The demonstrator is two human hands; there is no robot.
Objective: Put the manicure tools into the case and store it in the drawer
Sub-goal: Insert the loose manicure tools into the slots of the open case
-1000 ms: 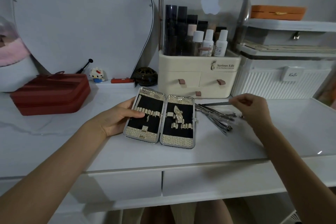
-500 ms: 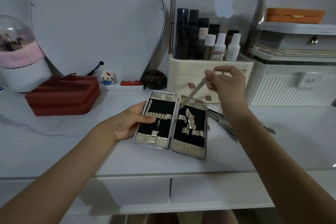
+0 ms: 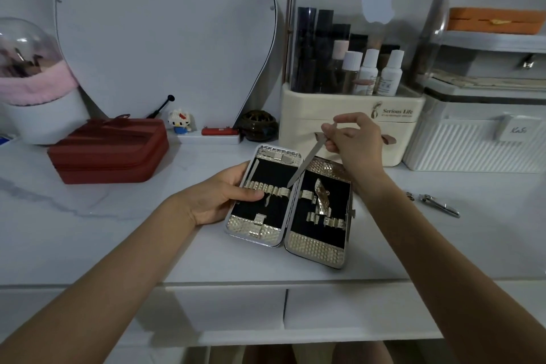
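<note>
Just then the open silver manicure case with its black lining (image 3: pixel 288 207) lay spread flat on the white marble-look worktop (image 3: pixel 118 233), near the front edge. The person's left hand (image 3: pixel 220 196) gripped the case's left side, thumb pressed across the row of metal loops. The right hand (image 3: pixel 353 142) pinched a slim metal nail file (image 3: pixel 307 161) by its upper end, holding it tilted over the case so that its tip sat at the loops beside the hinge. One curved silver tool (image 3: pixel 322 196) was lodged in the right half.

A small steel nail clipper (image 3: pixel 441 206) lay loose on the worktop well to the right of the case; the right forearm hid whatever lay between them. Directly behind the right hand stood a cream cosmetics organiser with a clear domed lid (image 3: pixel 354 97), full of bottles, its little drawer pulls partly covered by that hand. A white ribbed storage box (image 3: pixel 472 142) stood just beside it. To the left rested a dark red zipped pouch (image 3: pixel 110 149), with a pink-and-white domed brush holder (image 3: pixel 32 91) beyond. Two white drawer fronts (image 3: pixel 339 307) showed below the worktop edge, both closed.
</note>
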